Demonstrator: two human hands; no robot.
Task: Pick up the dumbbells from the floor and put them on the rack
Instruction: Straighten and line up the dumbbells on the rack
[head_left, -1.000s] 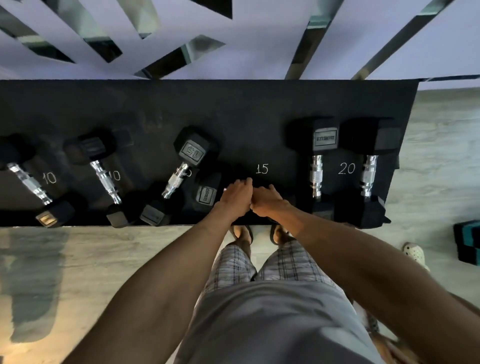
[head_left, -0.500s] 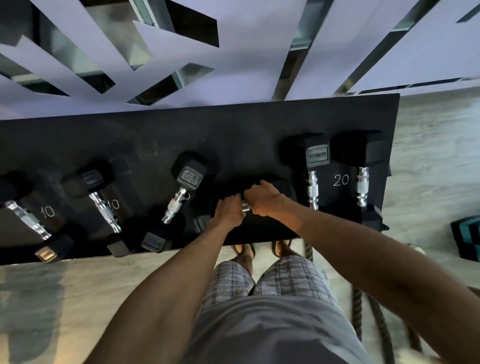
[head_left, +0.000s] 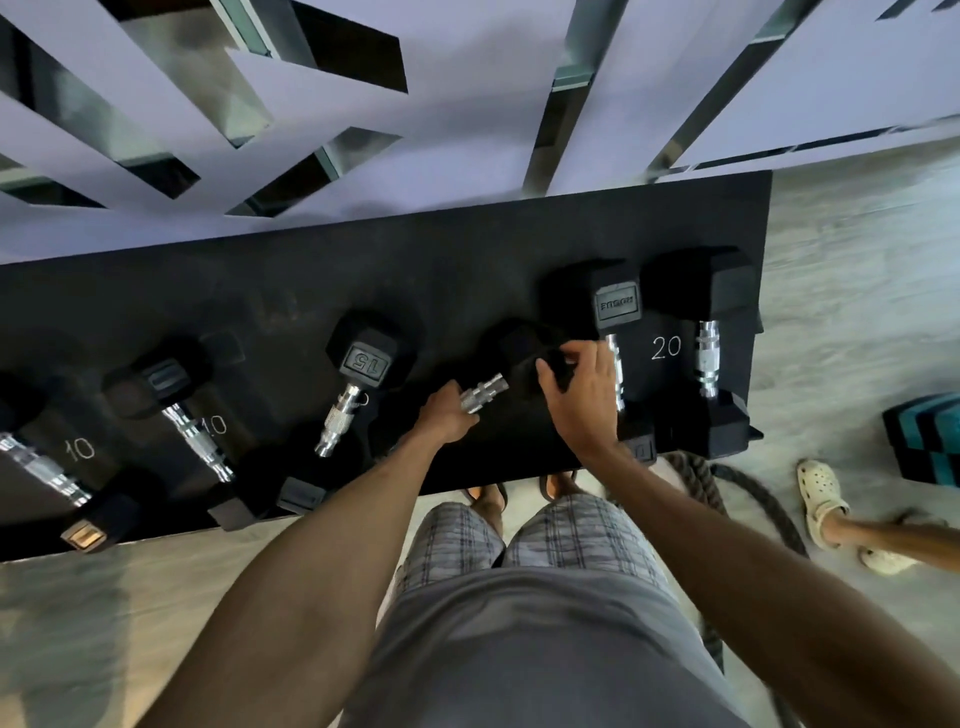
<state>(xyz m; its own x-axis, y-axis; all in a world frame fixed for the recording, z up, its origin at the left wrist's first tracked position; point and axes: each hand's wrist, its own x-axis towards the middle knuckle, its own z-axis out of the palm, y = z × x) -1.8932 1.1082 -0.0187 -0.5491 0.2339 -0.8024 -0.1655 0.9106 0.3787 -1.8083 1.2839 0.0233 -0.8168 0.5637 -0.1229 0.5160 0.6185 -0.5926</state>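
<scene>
Dumbbell (head_left: 485, 392): left hand (head_left: 444, 418) grips its handle, right hand (head_left: 579, 402) clasps its head (on rack (head_left: 467, 270)).

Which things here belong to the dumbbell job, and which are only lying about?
Job: the held dumbbell, gripped by the left hand and right hand; the rack; the other dumbbells on it.
Lying about: rope on the floor; teal block; a bystander's foot.
</scene>
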